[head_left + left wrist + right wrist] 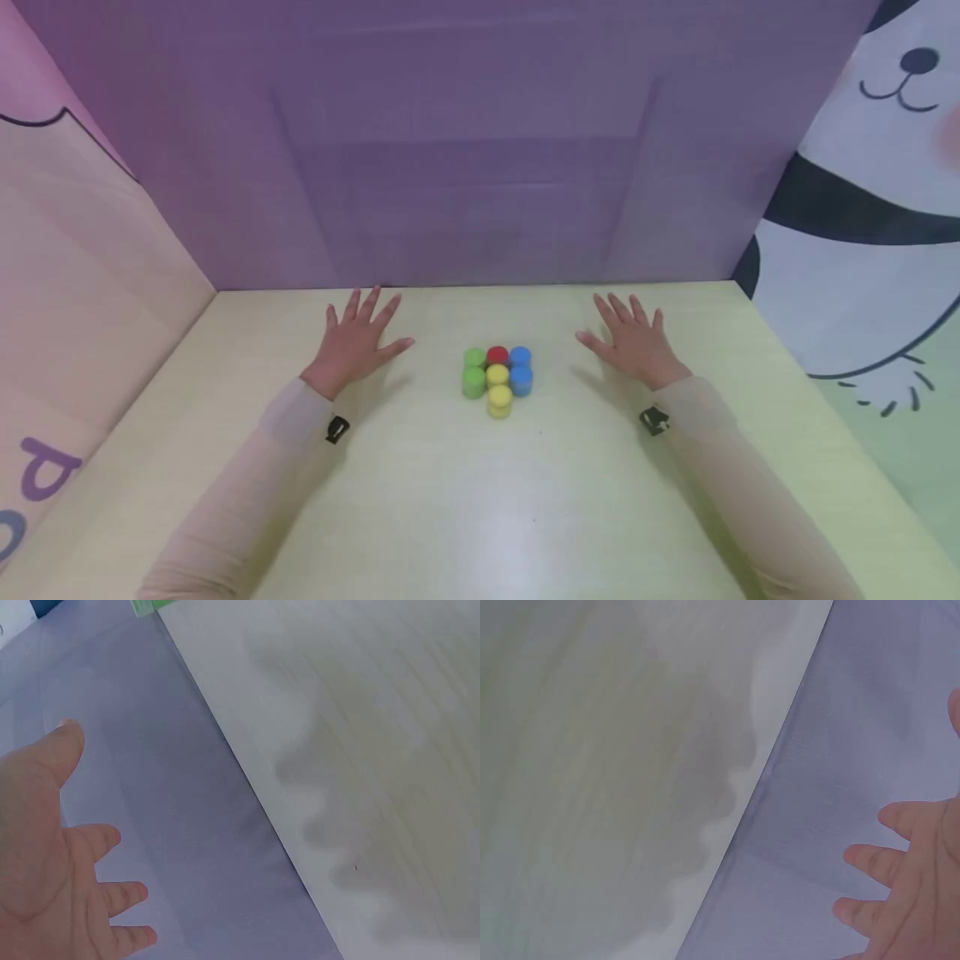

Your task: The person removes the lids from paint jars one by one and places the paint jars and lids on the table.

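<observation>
My left hand (351, 346) is held over the table left of a cluster of small round pieces, fingers spread and nothing in it. On the other side, my right hand (633, 342) is likewise spread and holds nothing. Both wrist views show bare palms, with hand shadows on the tabletop. Between the hands the cylinders sit close together: two green pieces (473, 383) at left, a red piece (497, 356) at the back, two blue pieces (521, 382) at right. A yellow piece (497, 377) is in the middle, and another yellow piece (500, 402) is in front of it.
The pale tabletop (495, 500) ends at a purple backdrop (480, 167) along its far edge. A printed panel (90, 275) stands on the left, and a panel with a cartoon panda (862, 275) on the right. Black bands (654, 421) show near the wrists.
</observation>
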A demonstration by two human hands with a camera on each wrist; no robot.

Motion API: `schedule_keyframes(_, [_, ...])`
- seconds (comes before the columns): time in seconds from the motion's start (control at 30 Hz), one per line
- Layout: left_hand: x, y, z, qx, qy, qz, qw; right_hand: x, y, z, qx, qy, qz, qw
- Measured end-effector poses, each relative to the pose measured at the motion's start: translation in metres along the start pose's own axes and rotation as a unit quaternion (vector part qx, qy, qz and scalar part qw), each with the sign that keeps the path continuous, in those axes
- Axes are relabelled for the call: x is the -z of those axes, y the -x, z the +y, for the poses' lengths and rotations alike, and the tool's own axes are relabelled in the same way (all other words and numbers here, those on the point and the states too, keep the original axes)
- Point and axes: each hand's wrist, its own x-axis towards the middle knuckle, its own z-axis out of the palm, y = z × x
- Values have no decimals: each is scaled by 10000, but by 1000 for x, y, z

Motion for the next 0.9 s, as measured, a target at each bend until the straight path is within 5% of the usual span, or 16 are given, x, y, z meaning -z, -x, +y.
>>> schedule_keyframes(0.43, [-1,8,13,-266,713,66,9971,-4,9,-12,500,-840,78,9952])
schedule_keyframes(0.73, [1,16,22,-718,1025,573,9905,-5,12,-29,786,-1316,887,9842])
schedule_keyframes(0.9, [-1,19,26,-957,1311,777,9837,-6,15,-42,888,-1606,804,9797])
